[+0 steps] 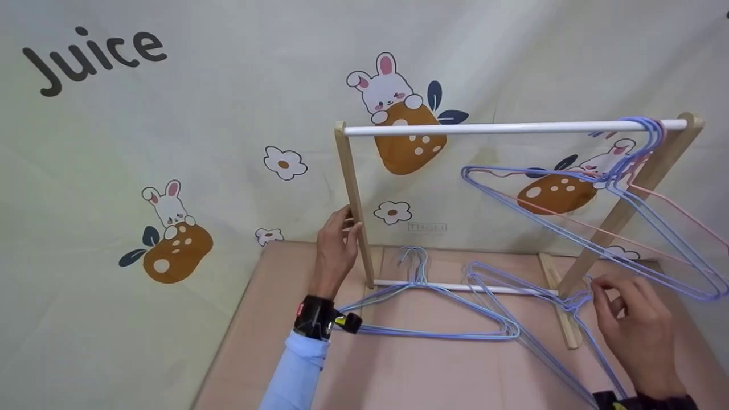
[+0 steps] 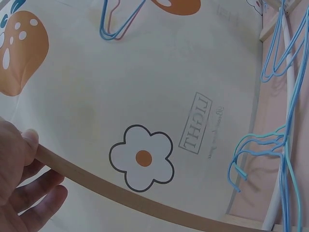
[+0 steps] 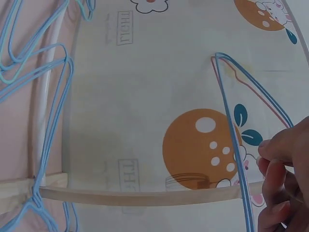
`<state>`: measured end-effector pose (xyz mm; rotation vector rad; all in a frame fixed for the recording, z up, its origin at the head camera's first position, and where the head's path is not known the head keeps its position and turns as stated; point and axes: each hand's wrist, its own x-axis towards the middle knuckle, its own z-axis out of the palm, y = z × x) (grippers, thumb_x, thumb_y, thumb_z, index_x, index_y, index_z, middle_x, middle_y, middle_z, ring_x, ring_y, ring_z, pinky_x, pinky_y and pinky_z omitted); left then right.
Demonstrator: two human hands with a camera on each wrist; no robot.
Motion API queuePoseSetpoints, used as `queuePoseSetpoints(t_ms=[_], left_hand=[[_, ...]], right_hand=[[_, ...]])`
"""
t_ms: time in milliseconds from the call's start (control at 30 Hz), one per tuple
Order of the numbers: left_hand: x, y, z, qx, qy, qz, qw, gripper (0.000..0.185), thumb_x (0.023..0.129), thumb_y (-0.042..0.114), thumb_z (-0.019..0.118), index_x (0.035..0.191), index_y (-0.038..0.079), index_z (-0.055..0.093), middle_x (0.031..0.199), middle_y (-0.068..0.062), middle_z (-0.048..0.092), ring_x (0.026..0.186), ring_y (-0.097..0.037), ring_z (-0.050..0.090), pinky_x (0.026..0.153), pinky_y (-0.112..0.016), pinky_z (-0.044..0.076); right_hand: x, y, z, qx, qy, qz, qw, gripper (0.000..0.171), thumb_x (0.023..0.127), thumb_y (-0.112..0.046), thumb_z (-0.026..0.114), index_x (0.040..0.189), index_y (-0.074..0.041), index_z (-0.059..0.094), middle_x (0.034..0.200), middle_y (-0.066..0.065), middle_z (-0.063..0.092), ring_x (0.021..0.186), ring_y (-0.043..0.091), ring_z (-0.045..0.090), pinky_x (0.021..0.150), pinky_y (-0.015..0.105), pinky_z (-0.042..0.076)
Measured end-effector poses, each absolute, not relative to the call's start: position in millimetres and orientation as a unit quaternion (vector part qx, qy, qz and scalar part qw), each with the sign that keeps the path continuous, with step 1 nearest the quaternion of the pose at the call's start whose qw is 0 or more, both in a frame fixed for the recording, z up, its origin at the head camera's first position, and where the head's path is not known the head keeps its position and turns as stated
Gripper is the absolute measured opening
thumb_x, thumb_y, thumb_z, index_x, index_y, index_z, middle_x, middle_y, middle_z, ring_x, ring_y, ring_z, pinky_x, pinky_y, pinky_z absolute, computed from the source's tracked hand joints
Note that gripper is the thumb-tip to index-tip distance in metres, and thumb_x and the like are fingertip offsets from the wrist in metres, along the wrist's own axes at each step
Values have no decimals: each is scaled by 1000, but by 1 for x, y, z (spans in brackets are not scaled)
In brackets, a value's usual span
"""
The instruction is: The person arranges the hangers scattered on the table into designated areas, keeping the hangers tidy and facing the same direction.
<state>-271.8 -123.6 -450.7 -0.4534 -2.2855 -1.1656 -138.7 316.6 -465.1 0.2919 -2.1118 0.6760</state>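
My left hand [image 1: 337, 245] grips the left wooden post [image 1: 354, 193] of a small clothes rack, thumb on one side and fingers on the other. Off to the right, my right hand [image 1: 638, 327] hovers with loosely curled fingers and nothing visible in them. Above it, blue hangers [image 1: 547, 228] and a pink hanger [image 1: 672, 205] hang at the right end of the white top rod [image 1: 484, 128]. Near its fingertips are the hooks of a blue hanger bunch [image 1: 529, 336] leaning low at the right. More blue and pale green hangers [image 1: 433, 331] lie at the lower left.
A white lower bar [image 1: 450, 286] joins the posts, and a wooden foot [image 1: 571, 333] supports the right post [image 1: 621, 216]. The rack stands on a pinkish-brown surface [image 1: 421, 376] before a cream printed cloth [image 1: 228, 114].
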Motion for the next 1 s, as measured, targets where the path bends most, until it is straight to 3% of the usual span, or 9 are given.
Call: queuePoseSetpoints(t_ms=[700, 1000], left_hand=[[-272, -126, -452, -172, -843, -439, 260, 39, 95, 13, 54, 132, 3, 48, 117, -8, 56, 101, -13, 57, 79, -19, 50], [-272, -124, -452, -171, -840, -446, 258, 39, 95, 12, 54, 133, 4, 48, 117, -8, 57, 99, -15, 58, 78, -21, 51]], right_hand=[[-143, 278, -525, 115, -907, 262, 310, 23, 72, 1, 76, 89, -12, 67, 82, -8, 56, 55, 4, 46, 40, 18, 33], [-142, 269, -560, 99, -930, 260, 241, 22, 73, -6, 78, 93, -10, 69, 84, -5, 61, 52, 0, 45, 42, 23, 37]])
